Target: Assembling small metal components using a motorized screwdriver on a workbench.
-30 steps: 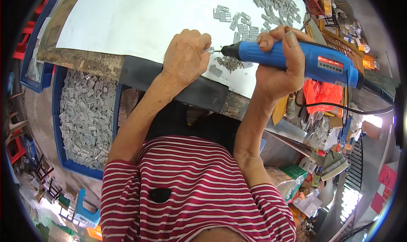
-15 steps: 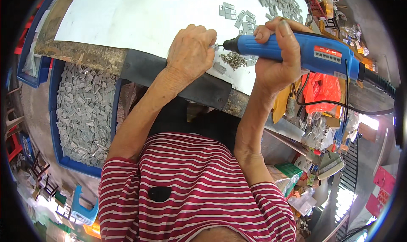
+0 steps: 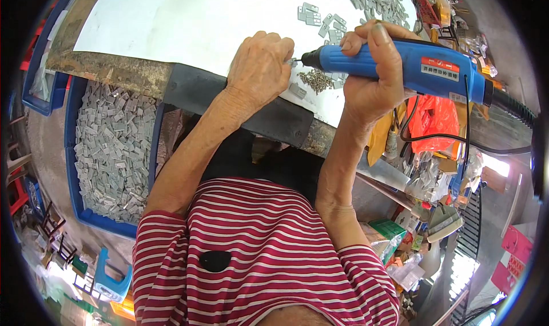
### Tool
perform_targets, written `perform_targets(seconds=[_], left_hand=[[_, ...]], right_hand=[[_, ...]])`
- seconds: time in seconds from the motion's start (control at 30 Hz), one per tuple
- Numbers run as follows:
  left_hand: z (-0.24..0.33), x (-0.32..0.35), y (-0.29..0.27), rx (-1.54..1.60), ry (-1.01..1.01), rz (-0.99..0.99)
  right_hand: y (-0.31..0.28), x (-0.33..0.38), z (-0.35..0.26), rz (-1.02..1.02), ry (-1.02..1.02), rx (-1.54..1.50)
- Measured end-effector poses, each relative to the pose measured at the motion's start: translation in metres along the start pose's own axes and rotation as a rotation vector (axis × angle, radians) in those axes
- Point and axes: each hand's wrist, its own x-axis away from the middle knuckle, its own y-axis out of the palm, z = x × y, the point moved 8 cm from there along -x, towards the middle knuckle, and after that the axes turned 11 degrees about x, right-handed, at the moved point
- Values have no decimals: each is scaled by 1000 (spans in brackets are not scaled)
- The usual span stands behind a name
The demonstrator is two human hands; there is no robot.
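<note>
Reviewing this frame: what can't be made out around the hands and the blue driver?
- Part under the left hand, head view: hidden by the curled fingers.
- Driver bit at the blue electric screwdriver tip: too small to tell its type.
- Right hand palm: hidden behind the driver body.
- Small screws on the white table: too small to count.
- Driver cable: cut off at the picture's rim.

Cluttered workshop; white-topped bench (image 3: 171, 23), possibly daylit.

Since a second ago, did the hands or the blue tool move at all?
Hardly. The right hand still grips the blue electric screwdriver, its tip at the small part pinched by the left hand. Both sit slightly higher in the picture, likely from the head shifting. The screw pile and blue bin stayed put.
</note>
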Motion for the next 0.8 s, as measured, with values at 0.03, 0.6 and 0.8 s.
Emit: perform_targets(seconds=[0.03, 0.6, 0.8], left_hand=[[0, 0, 0, 1, -1, 1], [0, -1, 2, 55, -40, -21], [-2, 1, 2, 66, -41, -16]], right_hand=[[1, 0, 1, -2, 0, 1], [16, 6, 0, -75, -120, 231], [21, 1, 3, -226, -47, 205]])
